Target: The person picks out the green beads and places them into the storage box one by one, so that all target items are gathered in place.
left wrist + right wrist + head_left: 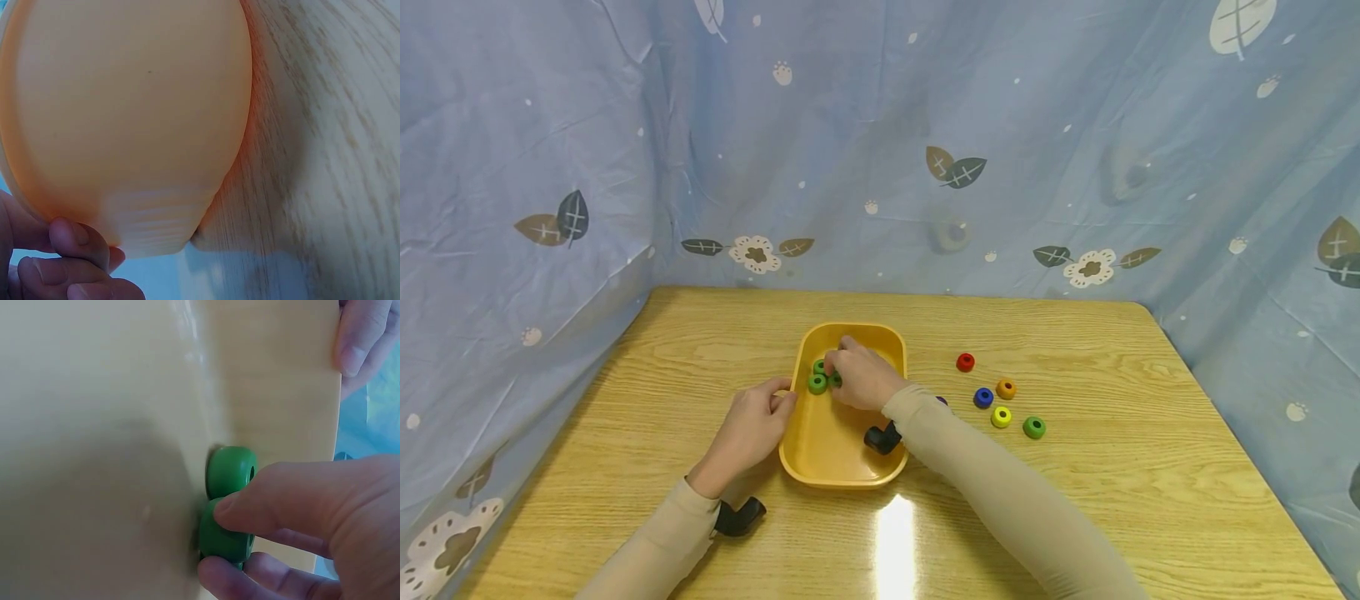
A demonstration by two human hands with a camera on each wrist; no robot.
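A yellow tray (827, 450) sits mid-table. My left hand (782, 398) grips its left rim, with fingers (75, 240) curled against the outer wall (125, 112) and fingertips (359, 337) over the edge. Inside the tray's far end my right hand (833, 367) pinches a green ring (225, 540) between thumb and finger, just above the tray floor (94, 425). A second green ring (231, 472) lies touching it, free of the fingers. In the head view green rings (817, 383) show at the right hand's fingertips; the hand partly hides them.
Loose rings lie on the wooden table (1075, 500) right of the tray: red (966, 362), blue (982, 397), orange (1006, 388), yellow (1001, 417) and green (1033, 427). A blue patterned cloth (880, 167) closes in the back and sides.
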